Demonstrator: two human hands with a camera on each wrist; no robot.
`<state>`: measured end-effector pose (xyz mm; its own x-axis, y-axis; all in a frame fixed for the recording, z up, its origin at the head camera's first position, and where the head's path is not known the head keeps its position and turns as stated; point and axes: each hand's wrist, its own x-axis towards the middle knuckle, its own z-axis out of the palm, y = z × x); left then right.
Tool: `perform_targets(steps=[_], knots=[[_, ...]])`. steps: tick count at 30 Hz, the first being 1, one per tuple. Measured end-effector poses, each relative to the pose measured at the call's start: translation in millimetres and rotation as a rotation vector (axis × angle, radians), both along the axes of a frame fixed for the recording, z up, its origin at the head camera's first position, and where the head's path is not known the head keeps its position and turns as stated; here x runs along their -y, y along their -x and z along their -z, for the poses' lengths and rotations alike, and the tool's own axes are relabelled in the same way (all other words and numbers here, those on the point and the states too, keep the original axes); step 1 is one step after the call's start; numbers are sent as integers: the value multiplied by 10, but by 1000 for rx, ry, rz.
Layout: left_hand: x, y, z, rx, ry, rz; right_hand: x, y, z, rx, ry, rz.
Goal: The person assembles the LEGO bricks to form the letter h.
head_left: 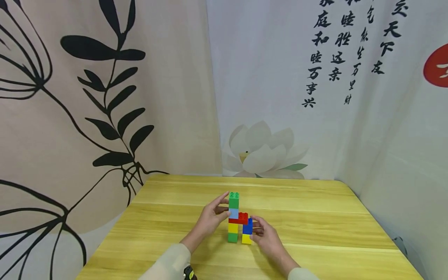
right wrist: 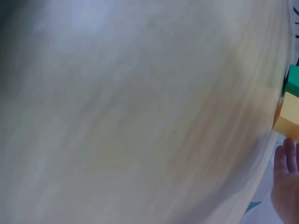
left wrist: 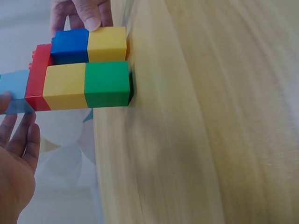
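A structure of toy building bricks stands upright on the table. Its left column has a green brick (left wrist: 107,84) at the bottom, then a yellow brick (left wrist: 65,86). A red brick (head_left: 242,219) bridges over to the right column, a blue brick (head_left: 247,227) on a yellow brick (right wrist: 289,115). Above the red one sit a light blue brick (head_left: 233,213) and a green brick (head_left: 233,200). From the left, my left hand (head_left: 209,218) pinches the light blue brick, its index finger reaching up by the top green one. My right hand (head_left: 267,238) holds the right column between thumb and fingers.
The wooden table (head_left: 315,210) extends around the bricks on all sides. Behind it hangs a printed curtain (head_left: 273,97) with plants, a flower and writing. A dark wristband (head_left: 189,273) shows at the left sleeve.
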<state>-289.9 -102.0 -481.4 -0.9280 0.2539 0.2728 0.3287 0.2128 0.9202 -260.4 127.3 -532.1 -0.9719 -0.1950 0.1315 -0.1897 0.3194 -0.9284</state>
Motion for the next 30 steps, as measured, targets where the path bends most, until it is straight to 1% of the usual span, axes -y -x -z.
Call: perform_targets(steps=[2,7,14,18,23,30], knots=[[-10,41,-1,8,10,-2,-4,11,4,2,10,3],[-21,125,-6,2,29,21,-17,35,3,5,34,9],[-26,212,17,-16,91,45,-24,46,-21,26,45,6],[-26,239,38,1,85,51,-26,57,-28,53,35,7],[-35,251,28,28,103,35,-28,60,-42,78,34,4],[-20,291,48,55,139,17,-43,54,-36,87,51,-39]])
